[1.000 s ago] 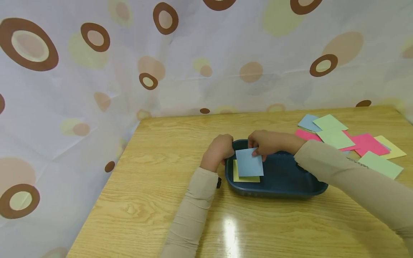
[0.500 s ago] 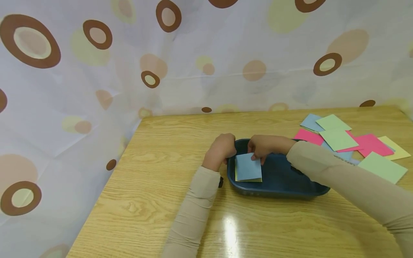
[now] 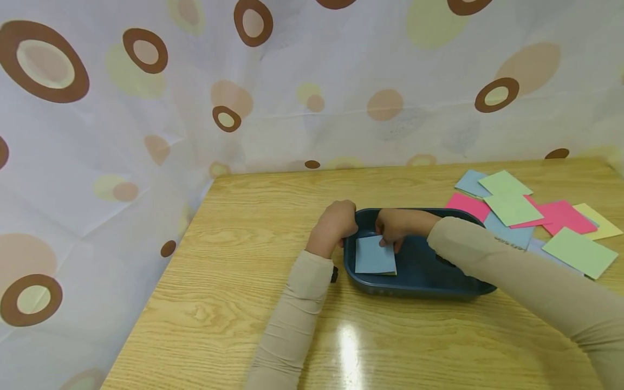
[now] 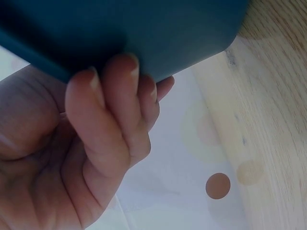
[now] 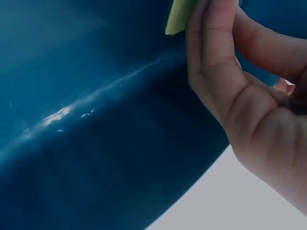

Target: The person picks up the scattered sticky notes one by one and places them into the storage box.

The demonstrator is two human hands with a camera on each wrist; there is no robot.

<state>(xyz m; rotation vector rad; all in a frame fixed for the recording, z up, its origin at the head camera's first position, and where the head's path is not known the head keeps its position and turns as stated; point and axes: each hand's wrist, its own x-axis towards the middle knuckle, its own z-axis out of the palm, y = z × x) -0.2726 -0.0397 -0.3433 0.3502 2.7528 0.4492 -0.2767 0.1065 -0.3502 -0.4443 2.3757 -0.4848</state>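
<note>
A dark blue plastic tray (image 3: 434, 271) stands on the wooden table. My left hand (image 3: 333, 227) grips its left rim; in the left wrist view, the curled fingers (image 4: 103, 120) press against the tray wall. Inside the tray's left end lies a blue square of paper (image 3: 373, 257), which my right hand (image 3: 401, 225) pinches at its far right corner. A yellow square of paper (image 3: 392, 274) sits under it, almost wholly covered. In the right wrist view, a yellow paper edge (image 5: 178, 17) shows beside the fingers, while the fingertips are cut off.
Right of the tray lie loose paper squares in pink (image 3: 565, 216), green (image 3: 580, 252), blue (image 3: 470, 183) and yellow (image 3: 604, 223), several overlapping. The right forearm reaches over the tray's right end. A patterned curtain (image 3: 312, 86) hangs behind and left of the table.
My right hand has lowered the blue square of paper onto the yellow one, covering nearly all of it. The left hand stays on the tray's rim.
</note>
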